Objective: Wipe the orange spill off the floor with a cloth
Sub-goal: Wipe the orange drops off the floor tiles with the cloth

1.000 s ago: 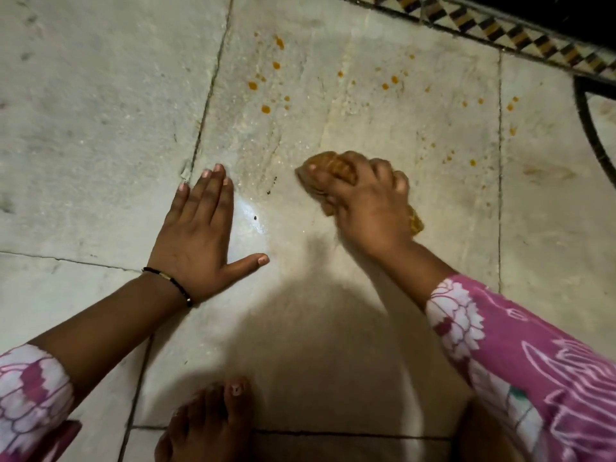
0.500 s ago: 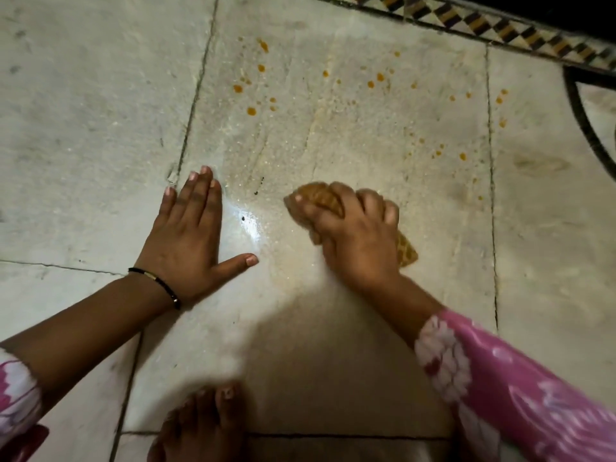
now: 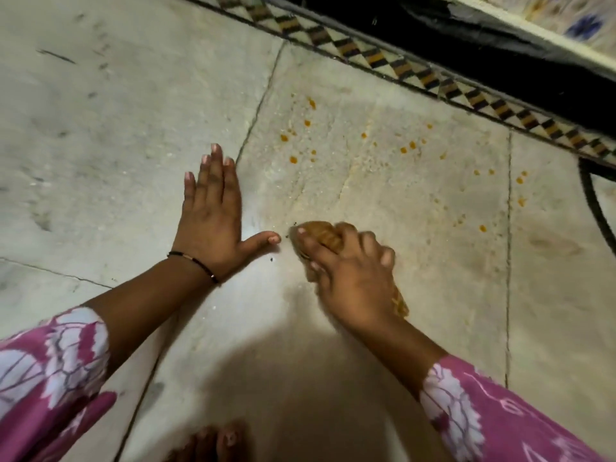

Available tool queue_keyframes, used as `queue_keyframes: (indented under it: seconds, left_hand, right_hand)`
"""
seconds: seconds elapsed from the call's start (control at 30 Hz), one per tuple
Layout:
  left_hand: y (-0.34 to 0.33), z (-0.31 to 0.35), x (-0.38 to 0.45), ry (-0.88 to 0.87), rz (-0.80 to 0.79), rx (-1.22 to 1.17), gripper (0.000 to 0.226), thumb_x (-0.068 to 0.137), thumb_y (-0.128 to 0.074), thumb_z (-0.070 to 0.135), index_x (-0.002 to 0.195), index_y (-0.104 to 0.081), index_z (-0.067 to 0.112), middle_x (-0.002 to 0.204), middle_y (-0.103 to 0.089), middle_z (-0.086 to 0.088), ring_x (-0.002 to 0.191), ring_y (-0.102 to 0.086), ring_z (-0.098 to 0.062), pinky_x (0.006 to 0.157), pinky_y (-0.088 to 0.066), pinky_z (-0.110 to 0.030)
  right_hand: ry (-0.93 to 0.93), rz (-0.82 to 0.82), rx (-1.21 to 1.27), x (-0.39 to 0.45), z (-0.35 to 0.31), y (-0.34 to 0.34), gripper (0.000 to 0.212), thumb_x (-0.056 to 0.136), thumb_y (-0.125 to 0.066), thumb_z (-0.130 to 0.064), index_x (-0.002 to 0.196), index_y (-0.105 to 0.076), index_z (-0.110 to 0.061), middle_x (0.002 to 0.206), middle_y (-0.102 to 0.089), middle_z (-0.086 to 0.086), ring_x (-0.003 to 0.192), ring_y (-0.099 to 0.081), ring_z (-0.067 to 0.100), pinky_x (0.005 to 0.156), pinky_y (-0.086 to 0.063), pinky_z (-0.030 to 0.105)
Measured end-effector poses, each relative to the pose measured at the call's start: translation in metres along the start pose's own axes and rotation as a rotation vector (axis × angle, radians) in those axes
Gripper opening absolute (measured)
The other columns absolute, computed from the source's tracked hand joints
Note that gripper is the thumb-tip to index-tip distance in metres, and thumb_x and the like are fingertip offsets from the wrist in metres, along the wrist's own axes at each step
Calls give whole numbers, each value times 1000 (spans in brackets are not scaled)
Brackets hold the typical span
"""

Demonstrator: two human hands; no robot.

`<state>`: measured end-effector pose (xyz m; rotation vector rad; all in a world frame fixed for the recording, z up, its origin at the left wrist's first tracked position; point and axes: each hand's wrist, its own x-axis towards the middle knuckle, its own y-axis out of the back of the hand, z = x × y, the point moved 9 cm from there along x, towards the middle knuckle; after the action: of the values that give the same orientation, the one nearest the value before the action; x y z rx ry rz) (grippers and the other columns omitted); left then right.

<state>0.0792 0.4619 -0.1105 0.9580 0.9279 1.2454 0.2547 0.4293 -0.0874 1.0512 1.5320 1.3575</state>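
Observation:
My right hand (image 3: 350, 271) grips a bunched orange-brown cloth (image 3: 325, 235) and presses it on the pale stone floor (image 3: 383, 201). The cloth shows in front of the fingers and again behind the wrist. Orange drops (image 3: 293, 159) are scattered on the tile beyond the cloth, with more drops (image 3: 482, 228) to the right. My left hand (image 3: 213, 215) lies flat on the floor with straight fingers, its thumb tip close to the cloth. A wet shiny patch sits between the two hands.
A patterned tile border (image 3: 416, 73) runs diagonally along the far side, with a dark strip (image 3: 466, 45) behind it. A black curved cable or hoop (image 3: 591, 201) lies at the right edge. My toes (image 3: 220, 441) show at the bottom.
My right hand has dragged the cloth toward me and to the left, close to my left thumb. My head has tilted, so the floor and border appear shifted. My left hand stays planted.

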Motion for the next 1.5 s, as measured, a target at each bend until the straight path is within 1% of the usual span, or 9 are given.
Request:
queue_keyframes:
  seconds: [0.23, 0.4, 0.53, 0.7, 0.93, 1.03, 1.2, 1.33, 1.5]
  left_hand:
    - [-8, -2, 2, -13, -40, 50, 119, 71, -20, 90, 150, -2, 3, 159, 6, -13, 147, 4, -26, 117, 6, -46]
    - [-12, -5, 5, 16, -61, 110, 123, 67, -12, 94, 151, -6, 5, 159, 2, -10, 146, 6, -18, 117, 10, -40]
    - [-13, -5, 7, 27, -67, 109, 123, 68, -13, 94, 151, -11, 4, 159, -3, -12, 147, 1, -20, 118, 4, -43]
    - [-15, -7, 6, 25, -87, 102, 122, 68, -14, 95, 151, -11, 5, 160, -3, -10, 146, 1, -18, 118, 4, -41]
    - [-15, -7, 7, 44, -91, 69, 121, 68, -16, 94, 152, -9, 7, 159, 2, -6, 145, 8, -13, 118, 7, -39]
    - [-14, -7, 8, 50, -77, 60, 120, 69, -20, 93, 152, -9, 6, 159, 1, -7, 145, 6, -15, 118, 7, -40]
    - [-15, -8, 7, 54, -93, 53, 117, 71, -20, 92, 151, -12, 7, 160, -1, -7, 146, 2, -16, 118, 3, -42]
    - [-16, -9, 7, 53, -101, 52, 119, 68, -19, 93, 152, -6, 9, 159, 5, -4, 146, 8, -14, 117, 6, -41]
    - [-15, -7, 8, 58, -99, 20, 119, 68, -25, 92, 152, -2, 10, 160, 6, -6, 147, 9, -16, 118, 4, -43]
  right_hand:
    - [63, 4, 26, 150, 5, 0, 50, 89, -49, -35, 131, -38, -59, 128, -41, -2, 113, -36, 25, 87, -29, 44]
    - [-184, 22, 5, 102, 76, 17, 56, 88, -50, -31, 134, -33, -58, 127, -41, 1, 108, -34, 26, 78, -23, 38]
    - [53, -51, -63, 63, 5, 5, 62, 85, -54, -29, 137, -30, -54, 129, -42, 2, 106, -36, 27, 81, -29, 43]
    - [213, -38, -65, 149, -43, 7, 54, 88, -50, -28, 136, -38, -50, 137, -36, 5, 120, -30, 30, 92, -24, 47]
    - [-154, -27, -138, 160, 82, 29, 57, 87, -52, -25, 137, -36, -47, 125, -42, 5, 109, -34, 30, 85, -27, 42]
    - [-188, -92, -172, 113, 45, 19, 62, 83, -51, -21, 139, -32, -40, 129, -36, 8, 113, -31, 32, 89, -27, 46]
    - [169, -25, -98, 158, -73, 5, 58, 88, -46, -23, 141, -30, -40, 138, -33, 8, 123, -24, 32, 92, -18, 50]
    - [57, -57, -197, 232, -15, 16, 41, 94, -44, -37, 136, -45, -36, 133, -37, 10, 126, -27, 33, 103, -21, 53]
    - [-163, 6, -185, 176, 55, 23, 54, 86, -49, -23, 139, -39, -33, 129, -39, 14, 117, -31, 36, 96, -26, 53]
